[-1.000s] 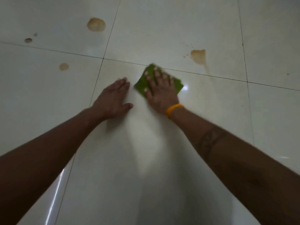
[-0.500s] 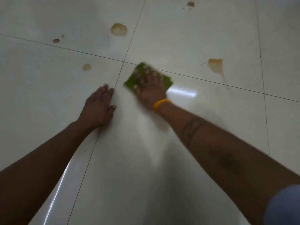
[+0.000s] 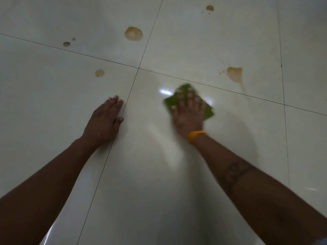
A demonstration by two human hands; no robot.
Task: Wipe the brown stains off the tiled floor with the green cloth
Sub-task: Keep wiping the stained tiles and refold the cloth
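Note:
My right hand (image 3: 188, 114), with an orange band at the wrist, lies flat with spread fingers on the green cloth (image 3: 171, 102) and presses it onto the glossy tiled floor (image 3: 141, 174). The cloth is blurred by motion. My left hand (image 3: 104, 121) rests flat on the floor beside a grout line, holding nothing. Brown stains lie farther off: a large round stain (image 3: 133, 33), a small spot (image 3: 99, 73) ahead of my left hand, two tiny spots (image 3: 66, 44), a squarish stain with a drip trail (image 3: 234, 74) beyond the cloth to the right, and a far spot (image 3: 210, 8).
Dark grout lines cross just ahead of my hands at a tile corner (image 3: 138, 68). A bright light reflection (image 3: 165, 91) shines on the tile next to the cloth. Nothing else stands on the floor in view.
My right hand has slid the green cloth from near the tile corner to the right and toward me. My left hand stays planted. The view has shifted, showing another far stain.

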